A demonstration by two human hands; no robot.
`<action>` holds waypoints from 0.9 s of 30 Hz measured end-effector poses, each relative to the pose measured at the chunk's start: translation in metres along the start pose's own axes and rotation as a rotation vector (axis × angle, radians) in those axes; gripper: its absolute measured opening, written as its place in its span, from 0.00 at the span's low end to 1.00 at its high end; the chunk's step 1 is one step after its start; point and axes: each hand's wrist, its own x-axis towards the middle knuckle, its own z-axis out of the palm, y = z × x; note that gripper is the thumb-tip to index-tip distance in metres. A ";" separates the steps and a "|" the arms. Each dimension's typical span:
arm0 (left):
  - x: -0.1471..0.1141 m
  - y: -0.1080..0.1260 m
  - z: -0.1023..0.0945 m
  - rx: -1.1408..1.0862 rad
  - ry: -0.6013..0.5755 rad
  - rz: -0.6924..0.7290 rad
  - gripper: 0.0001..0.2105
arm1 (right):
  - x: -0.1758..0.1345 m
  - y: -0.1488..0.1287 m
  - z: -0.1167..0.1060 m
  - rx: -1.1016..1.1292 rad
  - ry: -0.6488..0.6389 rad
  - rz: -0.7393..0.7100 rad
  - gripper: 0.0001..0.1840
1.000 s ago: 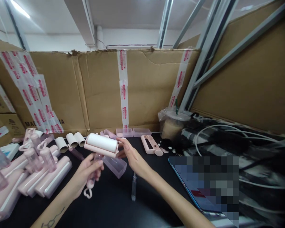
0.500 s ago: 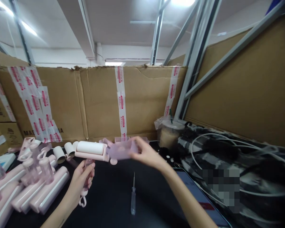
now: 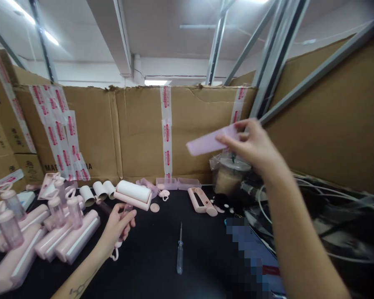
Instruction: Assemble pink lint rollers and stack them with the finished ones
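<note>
My left hand (image 3: 120, 224) is closed around the clear pink handle of a lint roller, whose white roll (image 3: 133, 191) sits in a pale pink holder above my fingers. Up at the right, my right hand (image 3: 252, 145) pinches a translucent pinkish-purple cover (image 3: 207, 142) in the air, apart from the roller. Below the cover, a pale pink part with a long slot (image 3: 200, 201) lies on the black table. A clear-handled screwdriver (image 3: 180, 255) rests between my arms. A round pink disc (image 3: 155, 207) lies just right of the roller.
Several pink lint rollers (image 3: 77, 236) crowd the left side. Small white rolls (image 3: 87, 195) and purple covers (image 3: 189, 183) line the back, before a cardboard wall (image 3: 143, 133). A drink cup (image 3: 227, 178), cables (image 3: 262, 195) and a partly blurred-out tablet (image 3: 271, 270) occupy the right.
My right hand has moved up and right with the cover, away from the roller's right end. My left hand keeps its grip on the lint roller. The view has shifted slightly left.
</note>
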 end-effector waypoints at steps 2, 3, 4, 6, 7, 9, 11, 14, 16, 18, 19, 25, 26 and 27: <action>0.001 0.003 -0.003 0.036 -0.019 0.042 0.18 | -0.037 0.005 0.032 0.069 -0.128 0.039 0.27; 0.002 0.004 -0.005 0.056 -0.035 0.052 0.17 | -0.054 0.007 0.048 0.162 -0.246 0.079 0.26; 0.001 0.006 -0.006 0.082 -0.057 0.061 0.17 | -0.068 0.009 0.062 0.225 -0.329 0.130 0.26; 0.000 0.007 -0.008 0.172 -0.108 0.086 0.15 | -0.092 0.015 0.087 0.301 -0.500 0.190 0.22; -0.001 0.007 -0.008 0.247 -0.134 0.103 0.14 | -0.102 0.019 0.097 0.313 -0.546 0.189 0.21; -0.005 0.006 -0.007 0.428 -0.171 0.143 0.15 | -0.118 0.027 0.114 0.313 -0.568 0.153 0.20; -0.008 0.005 -0.005 0.571 -0.188 0.166 0.16 | -0.129 0.033 0.124 0.275 -0.568 0.117 0.19; -0.011 0.005 -0.003 0.659 -0.214 0.203 0.16 | -0.136 0.039 0.130 0.222 -0.574 0.109 0.20; -0.012 0.007 -0.003 0.693 -0.232 0.244 0.15 | -0.136 0.040 0.130 0.227 -0.586 0.106 0.21; -0.012 0.009 -0.006 0.729 -0.247 0.289 0.14 | -0.135 0.039 0.129 0.238 -0.603 0.094 0.21; -0.012 0.010 -0.008 0.745 -0.255 0.305 0.14 | -0.135 0.039 0.129 0.240 -0.608 0.090 0.21; -0.010 0.015 -0.013 0.820 -0.293 0.332 0.14 | -0.137 0.038 0.131 0.240 -0.558 0.113 0.21; -0.010 0.016 -0.013 0.824 -0.298 0.339 0.14 | -0.137 0.038 0.131 0.242 -0.558 0.106 0.21; -0.010 0.017 -0.013 0.827 -0.308 0.344 0.14 | -0.136 0.039 0.131 0.244 -0.569 0.093 0.21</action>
